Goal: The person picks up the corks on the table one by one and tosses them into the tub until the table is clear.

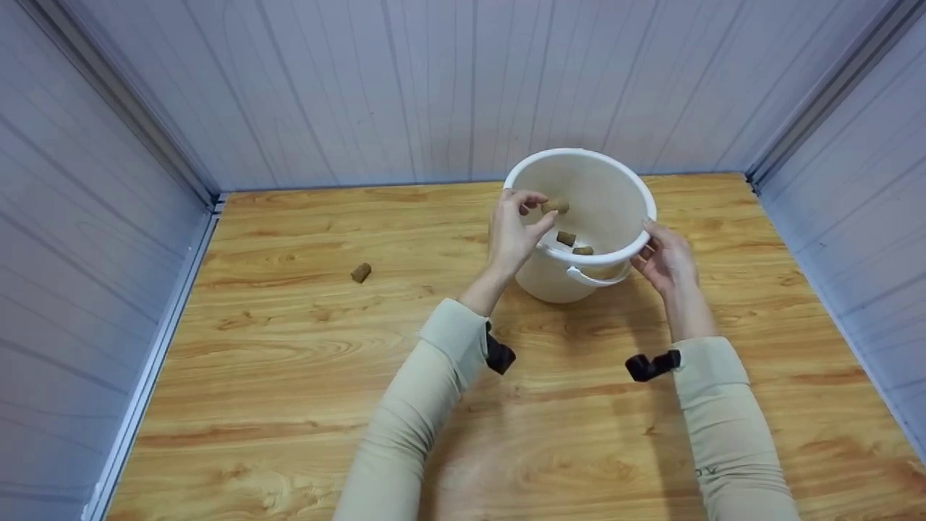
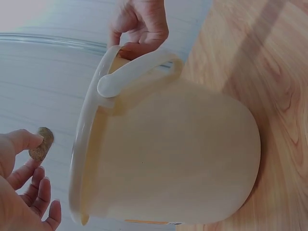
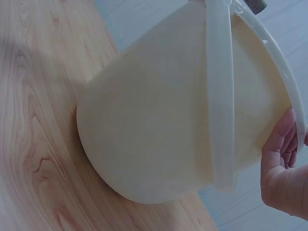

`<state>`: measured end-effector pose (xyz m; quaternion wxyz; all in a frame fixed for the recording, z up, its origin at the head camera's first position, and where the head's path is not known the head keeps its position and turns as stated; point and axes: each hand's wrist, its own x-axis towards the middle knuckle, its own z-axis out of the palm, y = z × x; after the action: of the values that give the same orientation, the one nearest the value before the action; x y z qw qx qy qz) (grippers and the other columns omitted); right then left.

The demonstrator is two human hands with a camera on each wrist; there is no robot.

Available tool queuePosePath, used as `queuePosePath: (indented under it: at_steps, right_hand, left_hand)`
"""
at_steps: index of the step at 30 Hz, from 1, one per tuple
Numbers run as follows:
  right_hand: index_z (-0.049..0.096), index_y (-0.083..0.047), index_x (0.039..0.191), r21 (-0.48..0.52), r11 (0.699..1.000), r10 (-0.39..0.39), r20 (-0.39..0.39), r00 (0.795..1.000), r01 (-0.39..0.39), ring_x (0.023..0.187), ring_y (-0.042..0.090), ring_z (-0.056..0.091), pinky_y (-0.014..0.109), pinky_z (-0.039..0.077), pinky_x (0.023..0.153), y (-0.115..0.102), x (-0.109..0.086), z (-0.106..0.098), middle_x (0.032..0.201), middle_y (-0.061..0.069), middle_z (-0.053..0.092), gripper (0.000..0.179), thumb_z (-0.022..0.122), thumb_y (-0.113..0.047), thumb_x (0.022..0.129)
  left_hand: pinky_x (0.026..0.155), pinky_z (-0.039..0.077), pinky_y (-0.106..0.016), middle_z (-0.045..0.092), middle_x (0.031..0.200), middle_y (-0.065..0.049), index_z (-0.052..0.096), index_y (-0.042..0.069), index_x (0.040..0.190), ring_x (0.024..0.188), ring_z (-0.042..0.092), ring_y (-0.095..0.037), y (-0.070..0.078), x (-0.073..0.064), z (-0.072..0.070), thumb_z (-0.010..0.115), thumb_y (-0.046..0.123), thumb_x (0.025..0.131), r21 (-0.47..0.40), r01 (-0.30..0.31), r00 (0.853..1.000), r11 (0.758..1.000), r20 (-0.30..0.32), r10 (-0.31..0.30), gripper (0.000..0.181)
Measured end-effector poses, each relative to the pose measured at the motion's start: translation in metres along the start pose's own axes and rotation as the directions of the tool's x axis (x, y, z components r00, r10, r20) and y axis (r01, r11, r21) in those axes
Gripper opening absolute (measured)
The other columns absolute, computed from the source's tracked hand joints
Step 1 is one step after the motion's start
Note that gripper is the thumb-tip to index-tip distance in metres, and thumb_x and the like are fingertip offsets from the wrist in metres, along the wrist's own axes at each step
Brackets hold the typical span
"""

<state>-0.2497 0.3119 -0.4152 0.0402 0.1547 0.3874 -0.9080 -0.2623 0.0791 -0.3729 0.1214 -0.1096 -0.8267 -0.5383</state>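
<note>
A white bucket stands upright on the wooden table with its handle hanging down at the front. My left hand pinches a cork between thumb and fingertip, just above the bucket's mouth at the left rim. With thumb over the edge and fingers beneath, my right hand grips the rim on the right side. Inside the bucket lie a cork and a second cork, partly hidden by the front rim. Another cork lies on the table, left of the bucket.
Pale panelled walls enclose the wooden table at the back and both sides. The bucket stands near the back wall. A black wrist camera sits at the left cuff, and another black wrist camera at the right cuff.
</note>
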Motion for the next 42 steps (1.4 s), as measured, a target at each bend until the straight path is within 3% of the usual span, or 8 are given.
queuePosePath:
  at_steps: [3,8,14,22,27,32,42]
  right_hand:
    - [0.058,-0.002,0.080,-0.010,1.000,-0.005,0.002,1.000,0.005,0.061,0.018,0.057,0.025,0.045,0.050,0.001,0.001,0.000,0.073,0.007,0.058,0.008,0.056,-0.008,0.086]
    - [0.057,-0.001,0.080,-0.004,1.000,-0.020,0.008,1.000,0.020,0.060,0.018,0.059,0.026,0.045,0.049,0.001,0.001,0.000,0.070,0.007,0.059,0.010,0.054,-0.007,0.087]
    - [0.057,0.000,0.081,0.001,1.000,-0.008,0.009,1.000,0.008,0.061,0.018,0.059,0.027,0.046,0.051,0.000,0.001,-0.002,0.073,0.008,0.060,0.009,0.055,-0.007,0.087]
    - [0.057,0.000,0.082,0.003,1.000,0.000,-0.020,1.000,0.000,0.061,0.019,0.059,0.028,0.046,0.051,-0.001,0.001,0.000,0.074,0.008,0.060,0.007,0.057,-0.007,0.085]
    - [0.058,0.000,0.082,0.010,1.000,0.007,-0.026,1.000,-0.006,0.061,0.019,0.060,0.028,0.046,0.050,-0.001,0.001,0.001,0.072,0.008,0.061,0.007,0.057,-0.007,0.085]
    - [0.057,0.000,0.082,0.020,1.000,0.010,-0.023,1.000,-0.009,0.061,0.020,0.059,0.028,0.046,0.051,-0.001,0.001,0.000,0.072,0.009,0.060,0.008,0.057,-0.007,0.085]
    - [0.056,0.001,0.084,0.016,1.000,0.005,-0.007,1.000,-0.005,0.062,0.019,0.059,0.028,0.046,0.051,-0.001,0.001,0.000,0.072,0.009,0.059,0.009,0.056,-0.008,0.086]
  left_hand:
    - [0.072,0.036,-0.018,0.056,0.091,-0.005,0.066,0.003,0.094,0.083,0.050,-0.018,0.000,-0.001,0.001,0.071,0.015,0.074,0.004,-0.002,1.000,1.000,-0.002,0.002,0.024]
    - [0.072,0.037,-0.018,0.055,0.088,-0.008,0.063,0.001,0.097,0.081,0.051,-0.020,0.000,-0.003,-0.001,0.070,0.013,0.075,-0.039,-0.063,0.998,0.997,-0.014,0.062,0.026]
    - [0.073,0.041,-0.027,0.055,0.086,-0.010,0.061,-0.001,0.100,0.079,0.050,-0.019,-0.002,-0.006,-0.004,0.070,0.012,0.076,-0.088,-0.094,0.995,0.992,-0.025,0.092,0.029]
    - [0.069,0.043,-0.027,0.053,0.084,-0.007,0.060,0.001,0.103,0.078,0.050,-0.017,-0.002,-0.009,-0.012,0.070,0.013,0.076,-0.134,-0.052,0.998,0.990,-0.042,0.047,0.031]
    - [0.063,0.045,-0.024,0.053,0.085,-0.010,0.059,-0.002,0.103,0.075,0.051,-0.017,-0.003,-0.013,-0.020,0.069,0.012,0.077,-0.160,-0.068,0.997,0.985,-0.043,0.062,0.032]
    - [0.057,0.042,-0.018,0.053,0.085,-0.011,0.060,-0.001,0.102,0.073,0.052,-0.015,-0.012,-0.019,-0.028,0.069,0.012,0.077,-0.159,-0.065,0.997,0.985,-0.046,0.058,0.029]
    - [0.059,0.045,-0.027,0.052,0.084,-0.009,0.060,-0.002,0.099,0.074,0.052,-0.018,-0.032,-0.028,-0.046,0.069,0.012,0.077,-0.161,-0.071,0.996,0.984,-0.068,0.061,0.027]
